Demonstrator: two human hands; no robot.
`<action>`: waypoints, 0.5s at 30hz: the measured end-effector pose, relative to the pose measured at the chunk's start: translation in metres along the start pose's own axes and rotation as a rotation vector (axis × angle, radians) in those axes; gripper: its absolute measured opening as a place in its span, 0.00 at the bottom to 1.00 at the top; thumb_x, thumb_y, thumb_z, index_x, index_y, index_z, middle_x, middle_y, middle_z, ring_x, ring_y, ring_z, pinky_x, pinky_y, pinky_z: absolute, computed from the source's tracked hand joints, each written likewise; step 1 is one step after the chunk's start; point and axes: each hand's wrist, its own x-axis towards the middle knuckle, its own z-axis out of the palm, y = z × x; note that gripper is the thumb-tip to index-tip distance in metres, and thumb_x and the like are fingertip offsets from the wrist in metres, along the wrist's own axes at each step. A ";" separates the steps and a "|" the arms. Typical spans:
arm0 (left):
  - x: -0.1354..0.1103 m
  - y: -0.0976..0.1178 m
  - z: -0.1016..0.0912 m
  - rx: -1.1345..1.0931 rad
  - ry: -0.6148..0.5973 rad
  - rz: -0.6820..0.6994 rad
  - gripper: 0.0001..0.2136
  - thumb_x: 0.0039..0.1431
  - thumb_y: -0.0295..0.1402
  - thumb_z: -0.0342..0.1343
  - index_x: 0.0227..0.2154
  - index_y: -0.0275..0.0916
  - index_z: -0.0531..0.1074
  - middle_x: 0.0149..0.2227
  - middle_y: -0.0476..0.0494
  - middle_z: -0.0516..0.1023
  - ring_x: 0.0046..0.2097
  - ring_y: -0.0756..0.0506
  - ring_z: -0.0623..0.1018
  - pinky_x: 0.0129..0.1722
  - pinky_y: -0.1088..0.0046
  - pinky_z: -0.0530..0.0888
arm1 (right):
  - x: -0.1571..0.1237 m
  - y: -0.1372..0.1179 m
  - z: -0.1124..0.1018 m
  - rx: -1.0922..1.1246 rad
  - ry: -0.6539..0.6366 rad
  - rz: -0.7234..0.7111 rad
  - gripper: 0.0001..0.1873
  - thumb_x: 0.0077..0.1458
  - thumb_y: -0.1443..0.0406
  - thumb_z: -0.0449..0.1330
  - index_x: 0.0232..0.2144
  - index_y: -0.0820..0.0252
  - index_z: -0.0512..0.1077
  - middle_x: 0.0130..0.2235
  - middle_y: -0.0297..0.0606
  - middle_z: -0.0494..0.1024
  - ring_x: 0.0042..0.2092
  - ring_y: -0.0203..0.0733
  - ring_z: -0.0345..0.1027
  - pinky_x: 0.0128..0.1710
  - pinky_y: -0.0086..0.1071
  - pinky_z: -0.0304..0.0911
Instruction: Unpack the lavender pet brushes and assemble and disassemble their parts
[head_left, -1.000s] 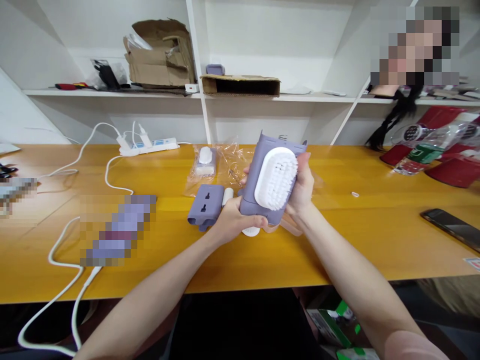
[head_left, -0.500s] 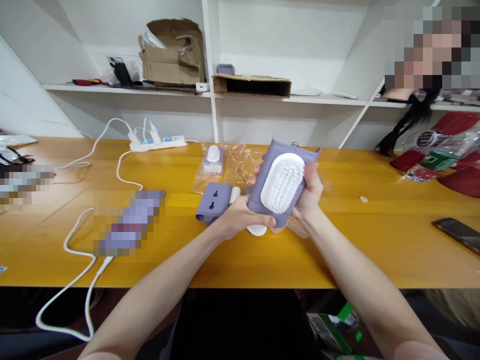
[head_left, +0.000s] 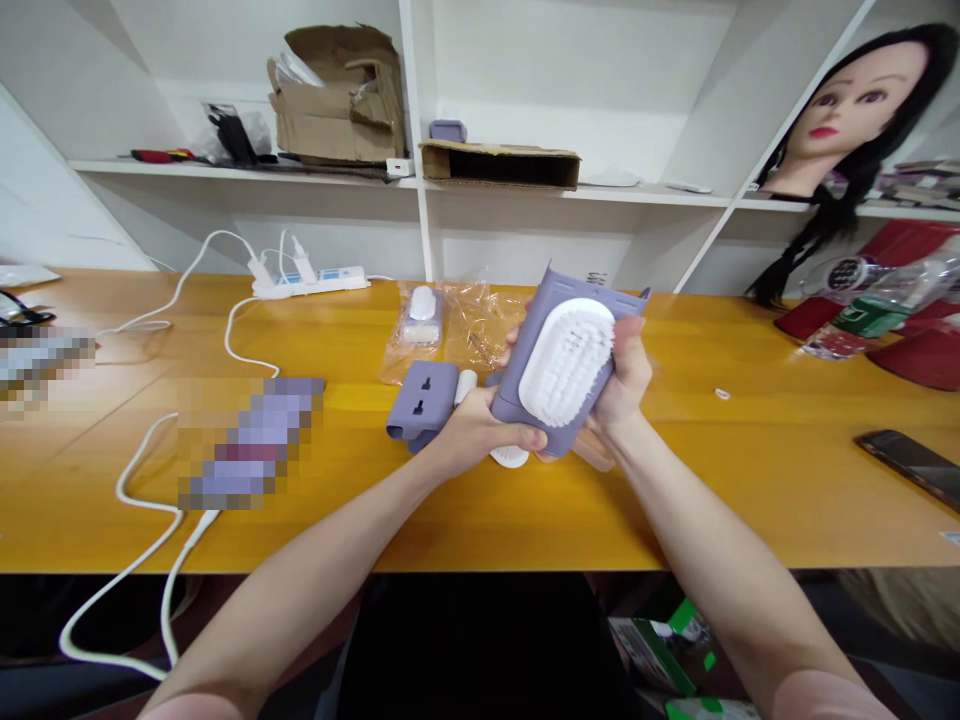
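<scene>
Lavender brush housing [head_left: 525,392] with white oval bristle pad [head_left: 566,362], head view: raised above the table between both hands, bristles facing up toward the camera. Long axis tilted, lower end toward the left hand, upper end angled away and to the right. Left hand [head_left: 480,432] nearer the lower end, fingers closed across the housing's bottom corner, forearm coming in from lower left. Right hand [head_left: 626,380] nearer the upper end, clenched round the right long edge, forearm rising from lower right. Both hands grasping, neither released. Just left of the left hand, on the orange wooden table [head_left: 675,530]: lavender cover [head_left: 422,405] with socket slots, beside a small white cylinder [head_left: 465,385]. Directly below the hands, a white round piece [head_left: 510,457], partly hidden. Beyond the hands, a clear plastic bag [head_left: 480,325]; farther left, a white power strip [head_left: 309,284].
</scene>
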 end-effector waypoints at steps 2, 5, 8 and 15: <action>0.001 -0.001 -0.001 -0.050 -0.003 -0.037 0.18 0.31 0.35 0.71 0.28 0.34 0.76 0.26 0.46 0.76 0.30 0.46 0.74 0.35 0.67 0.69 | 0.000 0.002 0.003 -0.014 0.019 -0.040 0.43 0.40 0.35 0.56 0.48 0.60 0.70 0.36 0.48 0.78 0.42 0.58 0.72 0.38 0.49 0.68; 0.001 -0.002 -0.002 -0.085 -0.027 -0.068 0.17 0.31 0.35 0.71 0.28 0.34 0.76 0.26 0.46 0.76 0.31 0.46 0.74 0.36 0.67 0.70 | -0.001 0.004 0.004 -0.026 0.029 -0.067 0.43 0.40 0.35 0.56 0.48 0.60 0.70 0.36 0.48 0.77 0.41 0.57 0.73 0.37 0.48 0.68; -0.002 0.000 -0.001 -0.062 -0.032 -0.023 0.18 0.32 0.34 0.71 0.30 0.34 0.76 0.28 0.46 0.77 0.33 0.46 0.75 0.37 0.67 0.70 | -0.003 0.002 0.004 -0.033 0.046 -0.045 0.42 0.41 0.34 0.53 0.47 0.59 0.71 0.35 0.47 0.77 0.41 0.57 0.73 0.35 0.48 0.69; -0.006 0.000 0.006 0.091 0.029 0.029 0.20 0.33 0.36 0.70 0.31 0.33 0.75 0.29 0.43 0.77 0.35 0.43 0.75 0.36 0.65 0.71 | -0.002 -0.003 -0.002 -0.132 0.045 0.030 0.45 0.39 0.31 0.50 0.44 0.59 0.72 0.35 0.47 0.78 0.42 0.58 0.73 0.36 0.49 0.69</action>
